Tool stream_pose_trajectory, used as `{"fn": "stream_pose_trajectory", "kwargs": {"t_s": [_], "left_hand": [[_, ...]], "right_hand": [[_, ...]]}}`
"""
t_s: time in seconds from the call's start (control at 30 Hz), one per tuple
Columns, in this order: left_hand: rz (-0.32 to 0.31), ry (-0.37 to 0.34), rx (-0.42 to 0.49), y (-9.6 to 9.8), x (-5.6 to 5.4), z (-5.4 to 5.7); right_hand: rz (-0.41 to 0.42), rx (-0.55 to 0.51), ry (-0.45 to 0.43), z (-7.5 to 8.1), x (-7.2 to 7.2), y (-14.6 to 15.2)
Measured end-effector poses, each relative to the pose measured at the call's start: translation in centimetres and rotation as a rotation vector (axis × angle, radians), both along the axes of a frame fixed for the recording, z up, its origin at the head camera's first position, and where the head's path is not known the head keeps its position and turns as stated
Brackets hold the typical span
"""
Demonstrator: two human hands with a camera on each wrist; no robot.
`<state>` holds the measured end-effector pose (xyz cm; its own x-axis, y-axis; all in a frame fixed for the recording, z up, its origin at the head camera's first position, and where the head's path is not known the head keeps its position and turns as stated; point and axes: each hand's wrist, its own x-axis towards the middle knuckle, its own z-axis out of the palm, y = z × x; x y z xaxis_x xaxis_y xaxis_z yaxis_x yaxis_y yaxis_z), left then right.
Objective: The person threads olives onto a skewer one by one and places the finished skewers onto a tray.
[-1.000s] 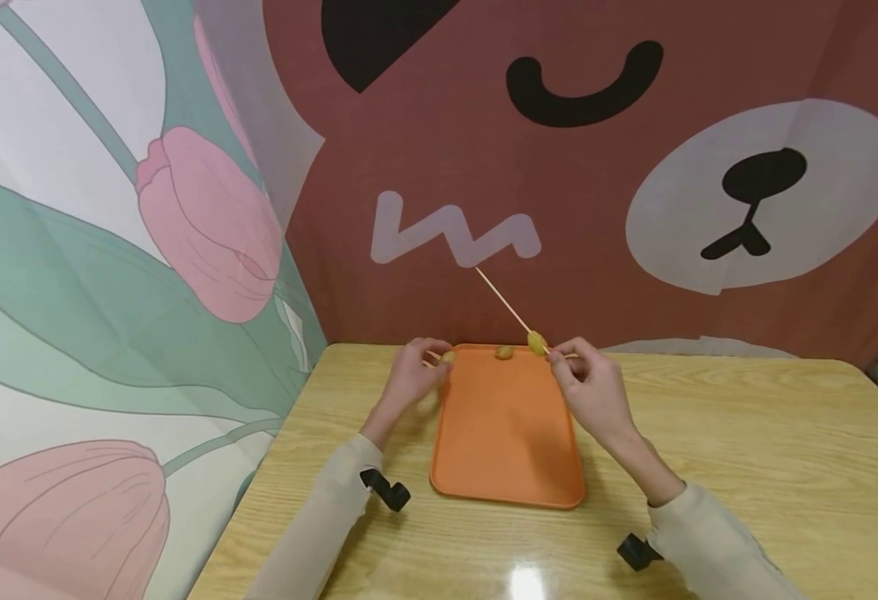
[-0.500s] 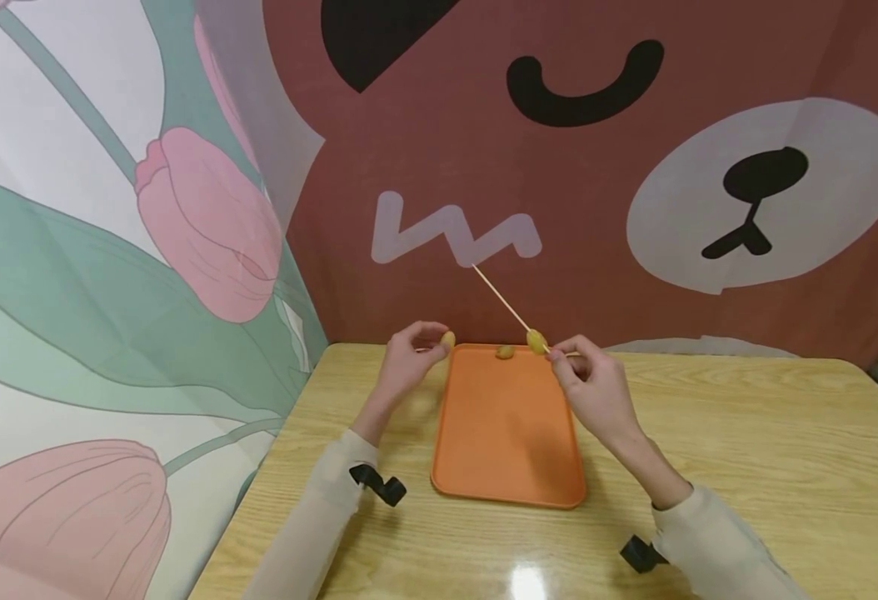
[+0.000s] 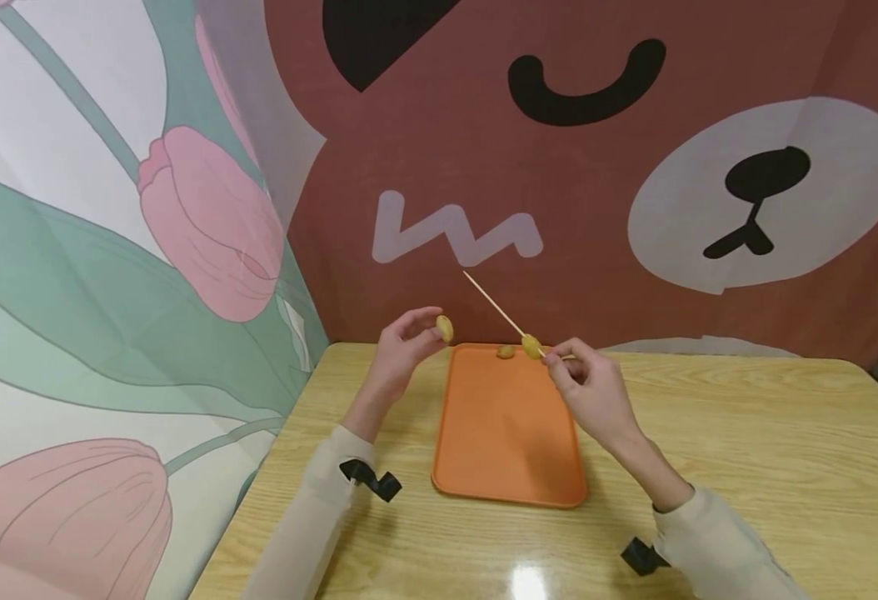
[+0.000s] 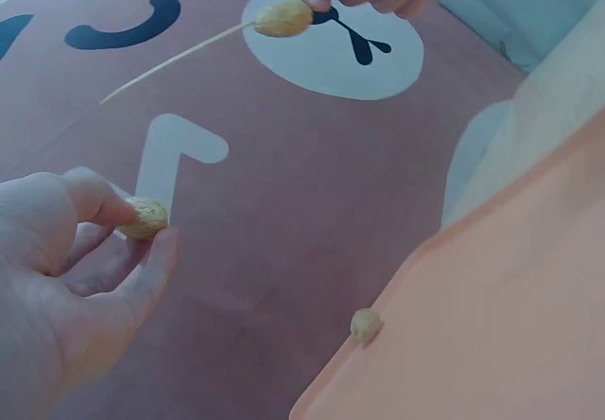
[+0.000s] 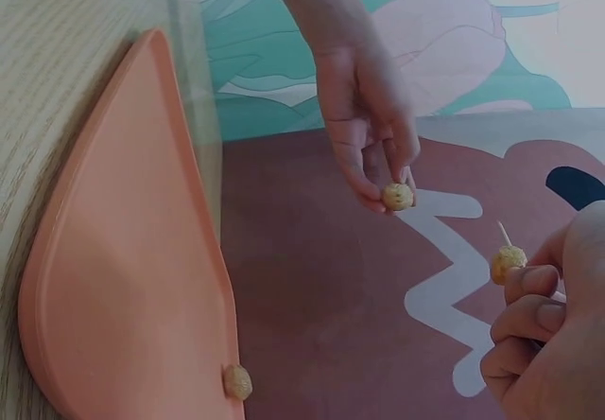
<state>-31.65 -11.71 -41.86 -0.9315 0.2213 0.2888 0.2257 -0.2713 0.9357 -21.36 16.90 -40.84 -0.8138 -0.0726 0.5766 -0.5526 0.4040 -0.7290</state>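
- My left hand (image 3: 397,354) pinches a loose yellow piece (image 3: 445,328) between thumb and fingers, near the far left corner of the orange tray (image 3: 510,433).
- My right hand (image 3: 595,387) pinches a thin skewer (image 3: 495,304) close behind its threaded piece (image 3: 531,346).
- The skewer slants up and leftward, bare tip nearer my left hand, apart from the loose yellow piece.
- A third piece (image 3: 506,352) rests at the tray's far edge, between my hands.

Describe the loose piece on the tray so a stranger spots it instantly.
Find the orange tray on the wooden table. At its far edge, toward the brown bear backdrop, sits a small, rounded, yellow-brown piece. Only it rests on the tray: the left hand pinches one lookalike, the stick bears another lookalike.
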Motion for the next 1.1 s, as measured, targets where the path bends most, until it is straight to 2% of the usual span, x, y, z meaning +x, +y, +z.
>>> {"fn": "stream_pose_trajectory", "kwargs": {"t_s": [0.37,0.6,0.8,0.93,1.1], "left_hand": [[-0.024,-0.076,0.133,0.0,0.1,0.5],[-0.032,-0.089,0.299,0.1,0.2,1.0],[-0.008,-0.148,0.410,0.2,0.2,1.4],[0.021,-0.188,0.448,0.2,0.1,1.6],[0.021,-0.216,0.481,0.2,0.0,1.6]], "right_hand": [[0.056,0.009,-0.027,-0.3,0.1,-0.4],[0.066,0.051,-0.031,-0.7,-0.1,-0.7],[0.105,0.088,-0.056,-0.9,-0.1,-0.9],[0.122,0.108,-0.069,-0.9,0.0,-1.0],[0.116,0.123,-0.090,-0.9,0.1,-1.0]]}}
